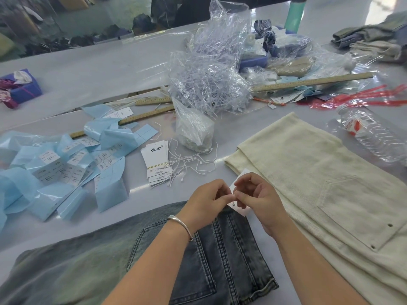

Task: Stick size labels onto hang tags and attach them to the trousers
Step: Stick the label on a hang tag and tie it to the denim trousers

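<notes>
Both hands meet over the faded blue denim trousers [220,249], left hand [207,201] and right hand [257,199] pinching a small white card hang tag [239,209] near its punched hole; light, stiff card, best held by edges.

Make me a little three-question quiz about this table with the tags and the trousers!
1. True or false: both hands are working on one white tag over the jeans.
2. What lies to the right of the jeans? A) cream trousers B) a red coat C) a green towel
3. Fill in: the stack of tags lies just right of the pale ____ label strips.

Key: 1 true. 2 A. 3 blue.
</notes>
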Action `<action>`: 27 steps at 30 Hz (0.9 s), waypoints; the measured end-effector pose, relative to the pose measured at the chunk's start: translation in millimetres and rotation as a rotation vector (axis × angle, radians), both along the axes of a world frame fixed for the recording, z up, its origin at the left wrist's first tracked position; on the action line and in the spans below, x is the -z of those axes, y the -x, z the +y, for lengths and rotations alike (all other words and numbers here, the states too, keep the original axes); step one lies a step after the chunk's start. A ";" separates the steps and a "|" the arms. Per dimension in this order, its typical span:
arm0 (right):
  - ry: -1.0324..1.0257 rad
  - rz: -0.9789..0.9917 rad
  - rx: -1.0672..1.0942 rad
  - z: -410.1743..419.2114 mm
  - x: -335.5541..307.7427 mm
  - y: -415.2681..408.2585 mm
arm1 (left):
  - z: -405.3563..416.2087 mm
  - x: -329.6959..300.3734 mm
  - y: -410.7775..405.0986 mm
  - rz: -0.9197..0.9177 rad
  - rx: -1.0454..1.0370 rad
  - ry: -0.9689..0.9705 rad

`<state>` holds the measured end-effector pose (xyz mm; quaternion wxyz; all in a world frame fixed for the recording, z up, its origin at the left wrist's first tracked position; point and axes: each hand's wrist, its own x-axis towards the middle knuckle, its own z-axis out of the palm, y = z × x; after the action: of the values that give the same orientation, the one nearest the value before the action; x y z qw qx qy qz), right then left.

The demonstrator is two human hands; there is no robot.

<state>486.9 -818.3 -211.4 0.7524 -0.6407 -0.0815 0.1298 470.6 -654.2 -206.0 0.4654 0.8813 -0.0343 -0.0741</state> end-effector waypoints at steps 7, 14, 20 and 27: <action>0.024 0.018 0.078 8.3 3.0 2.2 | -1.5 14.0 7.3 0.016 -0.107 0.204; 0.471 -0.186 0.038 10.3 -9.2 6.1 | -7.4 18.4 13.7 -0.038 -0.180 0.080; 1.180 -0.431 0.169 44.7 -24.7 28.5 | 19.6 7.5 28.6 -0.107 -0.166 -0.097; 1.043 -0.560 -0.411 170.4 -15.7 89.3 | 188.4 24.7 162.8 -0.059 -0.668 -0.263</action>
<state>397.7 -647.9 -195.8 0.2503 -0.9046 -0.3229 0.1217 307.7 -465.8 -230.7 0.3451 0.8981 0.2520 0.1040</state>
